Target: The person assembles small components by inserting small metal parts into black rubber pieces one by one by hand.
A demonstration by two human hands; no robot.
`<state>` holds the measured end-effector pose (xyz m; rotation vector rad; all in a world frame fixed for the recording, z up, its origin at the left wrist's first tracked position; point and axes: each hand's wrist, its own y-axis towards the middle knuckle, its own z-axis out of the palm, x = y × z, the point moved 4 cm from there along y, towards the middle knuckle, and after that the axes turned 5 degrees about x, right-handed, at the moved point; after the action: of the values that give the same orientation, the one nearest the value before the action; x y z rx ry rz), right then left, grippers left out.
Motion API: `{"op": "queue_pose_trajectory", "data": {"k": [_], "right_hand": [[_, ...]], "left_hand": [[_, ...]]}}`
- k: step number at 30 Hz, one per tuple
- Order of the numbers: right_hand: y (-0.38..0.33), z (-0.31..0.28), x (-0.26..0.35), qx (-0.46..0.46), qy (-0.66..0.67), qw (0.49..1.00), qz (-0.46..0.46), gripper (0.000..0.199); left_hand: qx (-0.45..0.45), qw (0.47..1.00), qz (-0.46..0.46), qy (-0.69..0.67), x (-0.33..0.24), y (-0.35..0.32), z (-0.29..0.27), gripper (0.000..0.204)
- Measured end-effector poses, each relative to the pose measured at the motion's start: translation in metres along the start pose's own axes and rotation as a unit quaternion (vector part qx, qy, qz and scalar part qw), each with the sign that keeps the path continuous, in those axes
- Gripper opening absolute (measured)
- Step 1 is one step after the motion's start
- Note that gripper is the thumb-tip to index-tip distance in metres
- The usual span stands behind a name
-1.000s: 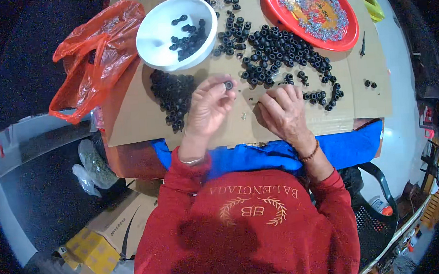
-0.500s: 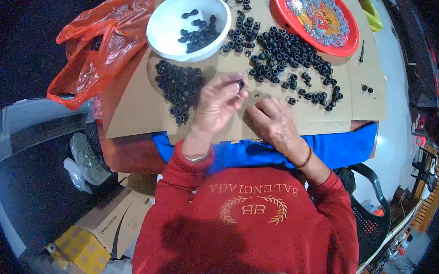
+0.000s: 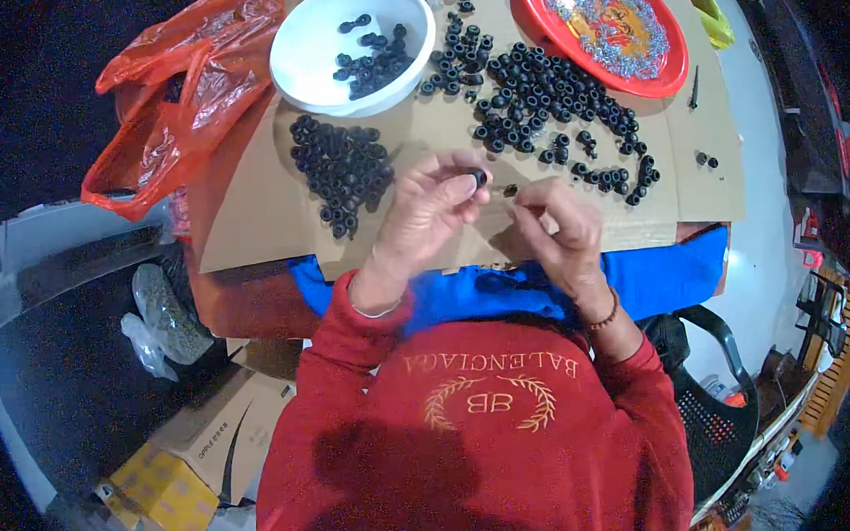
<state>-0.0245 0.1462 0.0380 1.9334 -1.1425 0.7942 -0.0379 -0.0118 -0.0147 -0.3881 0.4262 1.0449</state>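
My left hand (image 3: 422,213) pinches a small black ring-shaped part (image 3: 479,178) between thumb and fingertips, above the cardboard (image 3: 418,131). Close by on the right, my right hand (image 3: 565,227) has thumb and fingers together, with a tiny dark piece (image 3: 510,191) at their tips. A gap separates the two hands. Beyond my right hand spreads a wide pile of loose black round parts (image 3: 550,91). Left of my left hand lies a tighter heap of black parts (image 3: 338,169).
At the back, a white bowl (image 3: 300,75) holds some black parts. A red dish (image 3: 661,85) with small clear, shiny pieces stands back right. A red plastic bag (image 3: 214,94) lies at the left edge. Blue cloth (image 3: 656,271) runs along the near edge. A thin dark tool (image 3: 693,88) lies far right.
My right hand has lifted from near the cardboard and moved right, with a tiny dark piece now showing at its fingertips. My left hand keeps its black part, its face turned slightly.
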Motion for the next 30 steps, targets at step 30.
{"op": "queue_pose_trajectory", "data": {"k": [30], "right_hand": [[0.004,-0.002,-0.002,0.073,0.2,0.965,0.154,0.021]], "left_hand": [[0.06,0.988,-0.115,-0.085,0.031,-0.002,0.004,0.016]]}}
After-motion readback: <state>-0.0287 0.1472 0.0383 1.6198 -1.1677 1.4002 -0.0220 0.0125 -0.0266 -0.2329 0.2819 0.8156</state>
